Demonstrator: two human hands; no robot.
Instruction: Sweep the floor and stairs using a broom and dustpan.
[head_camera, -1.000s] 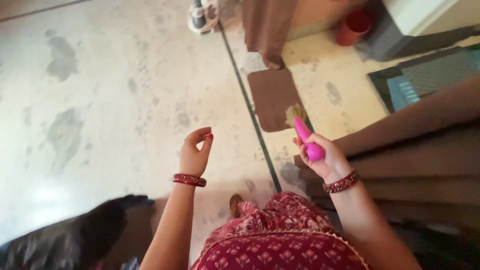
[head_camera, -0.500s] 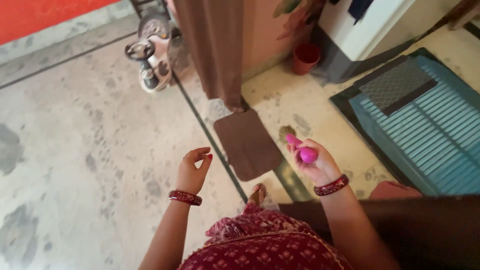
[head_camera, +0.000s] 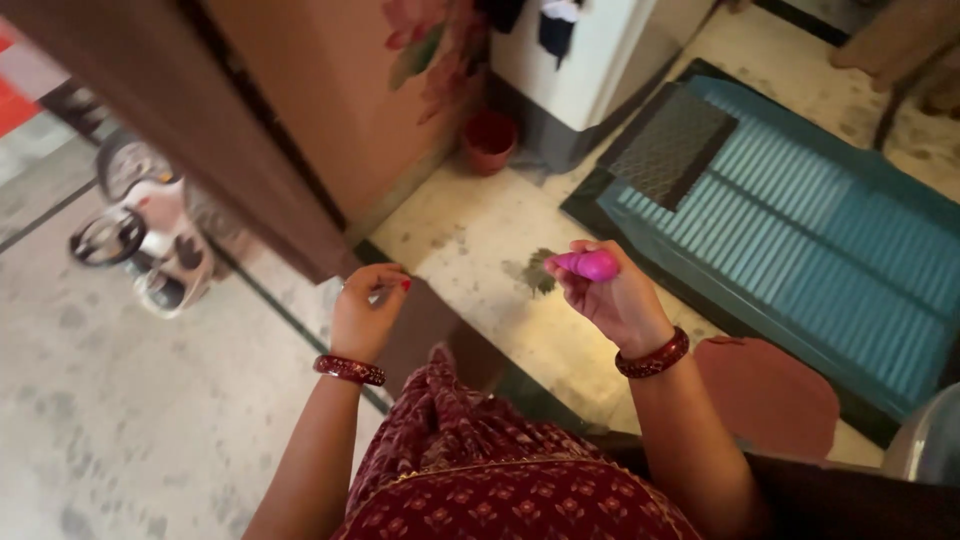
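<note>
Pink broom handle (head_camera: 590, 265) gripped in right hand (head_camera: 612, 295), long axis pointing left-down toward floor (head_camera: 480, 230). Left hand (head_camera: 365, 310) loosely curled, holding nothing, beside door edge (head_camera: 250, 170).

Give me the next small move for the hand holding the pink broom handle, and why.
Probably tilt the right hand forward so the bristles drop to the floor. The pink broom handle is gripped about level, with the bristles apparently lifted off the floor. The left hand is free and empty.
</note>
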